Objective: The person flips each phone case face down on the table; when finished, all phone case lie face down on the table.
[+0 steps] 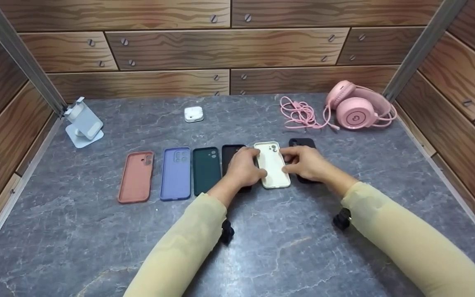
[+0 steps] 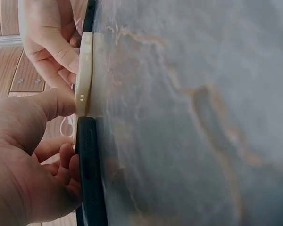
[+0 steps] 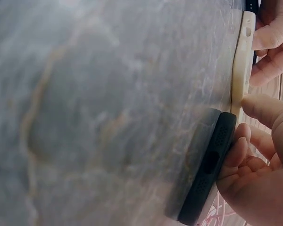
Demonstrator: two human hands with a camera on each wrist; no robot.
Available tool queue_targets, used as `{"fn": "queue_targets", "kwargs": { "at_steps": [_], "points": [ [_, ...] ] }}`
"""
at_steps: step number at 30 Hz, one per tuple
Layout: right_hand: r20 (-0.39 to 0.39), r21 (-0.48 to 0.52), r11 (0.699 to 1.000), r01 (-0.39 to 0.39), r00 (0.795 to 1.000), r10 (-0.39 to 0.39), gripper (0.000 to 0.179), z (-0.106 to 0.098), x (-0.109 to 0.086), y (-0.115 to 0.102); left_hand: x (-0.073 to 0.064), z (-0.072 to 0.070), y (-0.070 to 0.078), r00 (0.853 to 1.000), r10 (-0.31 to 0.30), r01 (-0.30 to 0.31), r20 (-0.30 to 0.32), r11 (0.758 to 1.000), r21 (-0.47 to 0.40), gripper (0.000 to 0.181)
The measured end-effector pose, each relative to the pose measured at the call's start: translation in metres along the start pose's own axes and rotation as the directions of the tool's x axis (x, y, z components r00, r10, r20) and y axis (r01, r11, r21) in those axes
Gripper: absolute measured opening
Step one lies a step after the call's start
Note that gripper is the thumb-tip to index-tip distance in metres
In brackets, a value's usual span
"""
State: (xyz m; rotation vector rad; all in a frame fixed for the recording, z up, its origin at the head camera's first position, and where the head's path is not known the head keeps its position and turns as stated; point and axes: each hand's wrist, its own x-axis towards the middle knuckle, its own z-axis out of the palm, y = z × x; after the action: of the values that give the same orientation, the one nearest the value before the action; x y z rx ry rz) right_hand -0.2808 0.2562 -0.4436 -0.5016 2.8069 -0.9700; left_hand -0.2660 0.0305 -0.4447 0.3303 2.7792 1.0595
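Observation:
A cream phone case [image 1: 273, 170] lies hollow side up on the table, between two dark ones. My left hand [image 1: 242, 167] grips its left edge with thumb and forefinger, and my right hand [image 1: 306, 164] holds the right edge the same way. Beneath the left hand is a black phone case [image 1: 228, 149], partly covered. Another black phone case [image 1: 308, 142] sits under the right hand, mostly hidden. In the left wrist view the cream case [image 2: 85, 66] appears edge-on, beside a dark case [image 2: 90, 174]. The right wrist view shows a black case's end [image 3: 210, 165] near the curled fingers.
Leftward in the row lie a dark green case [image 1: 206, 173], a purple case [image 1: 175, 177] and a pinkish-red case [image 1: 137, 177]. Behind them are a light-blue stand [image 1: 85, 123], a small white box [image 1: 193, 114] and pink headphones [image 1: 357, 111] with a coiled cable [image 1: 301, 115].

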Motion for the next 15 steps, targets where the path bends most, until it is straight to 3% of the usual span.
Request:
{"fn": "queue_targets", "kwargs": {
  "at_steps": [9, 15],
  "points": [
    [-0.002, -0.083, 0.995, 0.054, 0.999, -0.054, 0.052, -0.001, -0.001, -0.004, 0.0, -0.007, 0.007, 1.0, 0.009, -0.01, -0.018, 0.999, -0.039, 0.065],
    [-0.026, -0.094, 0.995, 0.031, 0.999, -0.034, 0.053, 0.002, -0.002, -0.01, -0.001, -0.005, 0.011, 0.997, 0.04, -0.047, -0.059, 0.991, -0.126, 0.062]
  ]
}}
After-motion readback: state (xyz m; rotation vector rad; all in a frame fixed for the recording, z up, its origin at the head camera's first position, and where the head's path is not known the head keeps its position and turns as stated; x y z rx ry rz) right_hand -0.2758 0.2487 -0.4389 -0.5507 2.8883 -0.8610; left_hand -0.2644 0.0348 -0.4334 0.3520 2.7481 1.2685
